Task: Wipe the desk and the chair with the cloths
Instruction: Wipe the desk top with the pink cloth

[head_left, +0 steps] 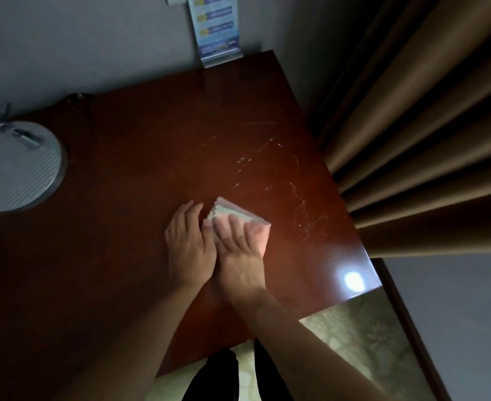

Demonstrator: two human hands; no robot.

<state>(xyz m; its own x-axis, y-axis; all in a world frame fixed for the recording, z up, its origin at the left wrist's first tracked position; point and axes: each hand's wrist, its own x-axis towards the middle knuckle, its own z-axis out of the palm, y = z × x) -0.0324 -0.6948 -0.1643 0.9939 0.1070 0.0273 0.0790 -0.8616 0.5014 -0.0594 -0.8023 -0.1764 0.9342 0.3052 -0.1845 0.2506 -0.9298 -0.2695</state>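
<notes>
Pressed flat on small folded white cloth with zigzag edge (232, 213) with right hand (238, 244), fingers straight and spread, not curled round it. Cloth poked out past the fingertips, toward the far side, lying on dark reddish-brown glossy wooden tabletop (140, 175). Rested left hand (189, 241) flat on the tabletop just beside the right, fingers straight, thumb side touching the cloth's near-left edge; gripped nothing. Showed whitish smears and streaks (267, 157) on the wood beyond and right of the cloth. Sat well apart at left edge: round grey ribbed disc-shaped base (18, 169). Stood at far edge against wall: blue printed card in clear stand (216, 27). Hung at right: tan pleated curtain (426, 125).
</notes>
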